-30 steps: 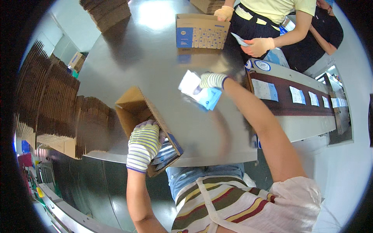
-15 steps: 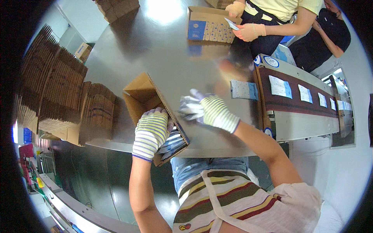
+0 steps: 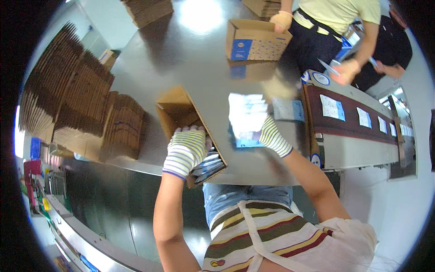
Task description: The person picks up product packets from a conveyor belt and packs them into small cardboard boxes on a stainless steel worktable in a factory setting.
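An open brown cardboard box (image 3: pixel 209 129) stands at a slant near the table's front edge. Several white-and-blue packets (image 3: pixel 209 167) show in its near end. My left hand (image 3: pixel 186 147), in a striped knit glove, reaches into it; its fingertips are hidden, so I cannot tell what they grip. To the right of the box, my right hand (image 3: pixel 274 137), gloved alike, closes on the edge of a white-and-blue packet (image 3: pixel 247 113), which is bright and blurred. Beyond that hand another flat packet (image 3: pixel 288 110) lies on the table by the conveyor's end.
On the right, a dark conveyor belt (image 3: pixel 351 129) carries several spaced packets. Folded cartons (image 3: pixel 68 86) are stacked on the left. Across the metal table (image 3: pixel 190 59), a co-worker's gloved hand (image 3: pixel 282 20) touches another box (image 3: pixel 258 43); their other hand (image 3: pixel 345 72) holds a packet.
My right hand has moved right, and a packet now shows plainly at it. My left hand stays in the box. The co-worker's packet-holding hand has swung right, toward the conveyor.
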`<action>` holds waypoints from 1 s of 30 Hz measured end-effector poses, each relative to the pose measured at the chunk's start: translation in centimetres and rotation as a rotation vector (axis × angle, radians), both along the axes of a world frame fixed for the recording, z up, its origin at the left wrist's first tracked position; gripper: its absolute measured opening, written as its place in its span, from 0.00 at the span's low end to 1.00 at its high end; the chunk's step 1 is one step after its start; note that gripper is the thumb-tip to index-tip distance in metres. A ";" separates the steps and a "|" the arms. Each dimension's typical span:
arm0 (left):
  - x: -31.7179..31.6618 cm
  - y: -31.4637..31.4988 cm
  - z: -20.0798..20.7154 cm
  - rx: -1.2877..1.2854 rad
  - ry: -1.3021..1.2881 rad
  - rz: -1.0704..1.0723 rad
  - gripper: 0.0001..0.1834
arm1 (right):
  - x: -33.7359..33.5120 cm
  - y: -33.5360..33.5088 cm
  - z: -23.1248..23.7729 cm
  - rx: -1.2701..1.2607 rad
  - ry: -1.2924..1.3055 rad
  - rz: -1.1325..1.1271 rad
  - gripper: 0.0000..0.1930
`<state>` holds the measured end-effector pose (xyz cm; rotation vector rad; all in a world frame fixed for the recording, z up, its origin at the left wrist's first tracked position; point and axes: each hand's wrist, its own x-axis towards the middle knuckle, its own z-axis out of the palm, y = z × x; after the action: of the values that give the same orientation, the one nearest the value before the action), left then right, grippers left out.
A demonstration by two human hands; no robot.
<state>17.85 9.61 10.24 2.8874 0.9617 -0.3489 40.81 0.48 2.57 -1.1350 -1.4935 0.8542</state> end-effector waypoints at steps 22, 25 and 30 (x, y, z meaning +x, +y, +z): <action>0.1 0.3 0.0 -0.055 -0.185 -0.067 0.20 | -9.2 10.8 11.7 -0.017 -0.841 -0.102 0.44; -0.1 0.6 0.3 -0.146 -0.125 -0.035 0.22 | -8.0 6.9 13.9 0.471 -0.357 -0.198 0.40; 0.6 1.2 -3.0 -0.112 -0.057 -0.021 0.19 | -10.3 -0.7 11.7 0.630 -0.759 0.263 0.22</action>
<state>18.42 10.80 7.22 2.7920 0.8744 -0.3098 30.53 -0.22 14.29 -0.8089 -2.3534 0.0419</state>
